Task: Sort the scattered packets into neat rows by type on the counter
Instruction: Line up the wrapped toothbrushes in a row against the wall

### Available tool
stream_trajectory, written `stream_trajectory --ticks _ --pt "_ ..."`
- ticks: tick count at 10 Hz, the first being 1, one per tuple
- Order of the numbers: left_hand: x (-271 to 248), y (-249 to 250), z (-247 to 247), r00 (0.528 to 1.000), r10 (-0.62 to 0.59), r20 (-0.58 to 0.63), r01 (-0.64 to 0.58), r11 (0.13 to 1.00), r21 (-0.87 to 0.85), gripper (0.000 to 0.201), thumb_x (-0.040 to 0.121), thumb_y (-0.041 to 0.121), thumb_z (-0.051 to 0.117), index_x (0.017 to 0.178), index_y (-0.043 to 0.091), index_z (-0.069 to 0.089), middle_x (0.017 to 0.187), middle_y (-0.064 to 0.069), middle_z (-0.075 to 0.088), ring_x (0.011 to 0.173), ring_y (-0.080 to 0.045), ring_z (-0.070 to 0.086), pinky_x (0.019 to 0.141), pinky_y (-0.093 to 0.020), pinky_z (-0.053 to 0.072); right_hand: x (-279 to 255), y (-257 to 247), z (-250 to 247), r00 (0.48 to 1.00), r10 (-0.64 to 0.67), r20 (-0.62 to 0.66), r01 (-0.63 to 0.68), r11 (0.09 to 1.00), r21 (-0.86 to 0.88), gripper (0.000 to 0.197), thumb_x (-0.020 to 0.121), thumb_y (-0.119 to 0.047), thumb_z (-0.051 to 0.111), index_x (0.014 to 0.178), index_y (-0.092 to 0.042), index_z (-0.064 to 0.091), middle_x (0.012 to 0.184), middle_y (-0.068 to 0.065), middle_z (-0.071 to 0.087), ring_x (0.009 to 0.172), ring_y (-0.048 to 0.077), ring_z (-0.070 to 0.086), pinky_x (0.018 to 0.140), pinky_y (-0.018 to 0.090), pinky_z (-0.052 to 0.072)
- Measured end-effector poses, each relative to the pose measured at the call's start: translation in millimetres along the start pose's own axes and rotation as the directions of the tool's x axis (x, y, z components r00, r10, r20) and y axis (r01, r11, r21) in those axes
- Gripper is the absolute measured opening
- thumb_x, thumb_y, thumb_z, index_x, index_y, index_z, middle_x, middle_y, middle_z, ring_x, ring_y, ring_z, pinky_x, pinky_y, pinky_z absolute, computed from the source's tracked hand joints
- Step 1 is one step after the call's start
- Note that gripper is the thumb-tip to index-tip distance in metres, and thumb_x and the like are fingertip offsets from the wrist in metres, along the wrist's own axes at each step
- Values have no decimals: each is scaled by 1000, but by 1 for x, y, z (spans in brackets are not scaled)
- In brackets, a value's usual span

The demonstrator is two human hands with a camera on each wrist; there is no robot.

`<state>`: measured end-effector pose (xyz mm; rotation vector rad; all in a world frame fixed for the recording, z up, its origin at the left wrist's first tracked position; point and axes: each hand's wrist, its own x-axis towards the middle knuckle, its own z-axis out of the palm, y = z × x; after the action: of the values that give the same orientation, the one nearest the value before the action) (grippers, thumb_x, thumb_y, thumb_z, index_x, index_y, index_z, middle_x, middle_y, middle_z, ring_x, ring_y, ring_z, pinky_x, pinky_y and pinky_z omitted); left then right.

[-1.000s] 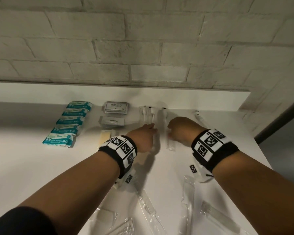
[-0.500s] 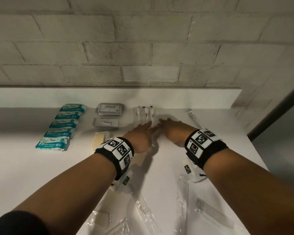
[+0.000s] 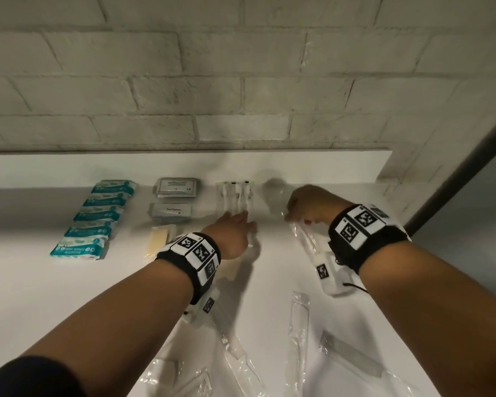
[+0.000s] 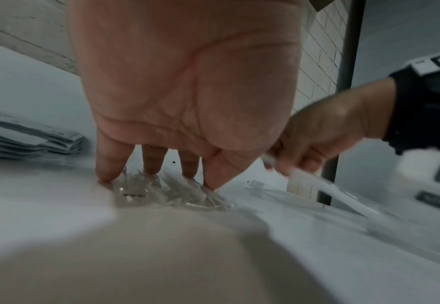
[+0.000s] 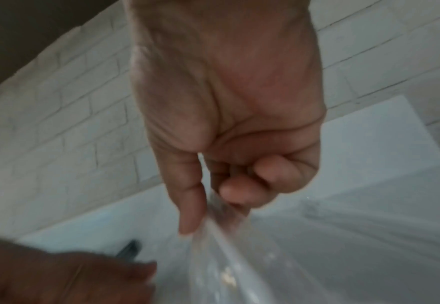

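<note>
A row of clear toothbrush packets [image 3: 235, 196] lies at the back middle of the white counter [image 3: 40, 296]. My left hand [image 3: 238, 227] rests flat on their near ends; the fingertips [image 4: 104, 174] press the crinkled wrappers [image 4: 162, 191]. To the right, my right hand [image 3: 304, 207] pinches another clear toothbrush packet [image 3: 307, 239] between thumb and curled fingers [image 5: 239, 191]. That packet [image 5: 229, 257] hangs down towards the wrist, blurred. The left wrist view shows the right hand [image 4: 317, 133] with it too.
Teal wipe packets [image 3: 98, 216] form a row at the left. Two stacks of grey sachets [image 3: 176, 187] and a yellowish packet [image 3: 159, 239] lie beside them. Loose clear packets [image 3: 298, 333] and a wrapped comb [image 3: 352, 356] lie scattered near the front edge. A brick wall [image 3: 241, 81] stands behind.
My right hand has left the row, moved right and taken hold of a clear toothbrush packet at the back right. My left hand stays pressed on the row.
</note>
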<state>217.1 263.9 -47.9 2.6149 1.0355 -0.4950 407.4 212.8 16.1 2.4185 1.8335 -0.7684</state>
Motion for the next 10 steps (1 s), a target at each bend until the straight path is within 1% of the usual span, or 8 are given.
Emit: stream_trajectory --ticks 1,2,3,4,5,6,8,10 --pt "-2 1 -1 999 -32 5 32 999 15 51 96 21 37 147 21 31 159 -8 17 147 -34 11 118 -51 15 0 -10 -20 948 -87 -307 179 941 288 5 84 -14 68 84 -14 63 83 5 63 66 19 60 54 22 43" --pt "-1 0 0 1000 -10 26 9 1000 27 54 94 25 36 147 24 27 161 -9 13 148 -33 6 118 -52 15 -1 -15 -18 850 -233 -472 334 932 142 9 86 -12 63 89 -20 67 96 -1 61 84 14 56 72 22 38" --pt "-2 1 -1 1000 -22 14 22 1000 0 53 96 24 37 147 26 26 160 -14 9 148 -36 8 119 -49 14 -4 -12 9 874 -366 -320 322 929 -182 27 89 -6 53 102 -22 71 118 -3 61 107 17 58 90 24 42" --pt "-8 6 -6 1000 7 -3 -6 999 33 51 100 20 34 150 20 24 160 -19 7 149 -29 4 120 -41 3 -7 -3 39 955 -284 -83 271 952 -141 30 88 -12 53 111 -18 71 129 0 61 122 22 54 104 31 39" --pt "-10 8 -9 999 30 -17 -29 999 46 52 100 18 35 150 16 23 159 -19 12 149 -23 2 119 -39 3 -8 2 47 967 -242 -83 243 970 4 36 90 -10 53 123 -20 66 133 -2 60 124 17 53 107 28 37" --pt "-8 5 -5 999 38 -17 -37 998 41 51 99 19 36 149 16 25 158 -19 14 149 -26 6 119 -41 7 -5 4 43 951 -228 -207 220 974 -62 38 93 -6 47 120 -23 66 133 -3 58 122 17 53 103 27 40" --pt "-7 5 -5 998 -64 -27 63 997 -50 54 98 17 38 151 20 27 160 -9 14 146 -33 14 116 -53 20 2 -15 55 990 -2 -141 -2 1000 -26 69 77 -34 74 133 -10 43 122 10 59 110 29 59 87 37 50" --pt "-8 6 -5 997 -68 -26 66 995 -80 54 98 16 38 151 20 28 160 -8 13 147 -33 12 118 -52 16 13 -21 47 976 144 -166 -107 972 211 50 82 6 48 129 -3 34 112 18 63 93 34 63 65 33 45"
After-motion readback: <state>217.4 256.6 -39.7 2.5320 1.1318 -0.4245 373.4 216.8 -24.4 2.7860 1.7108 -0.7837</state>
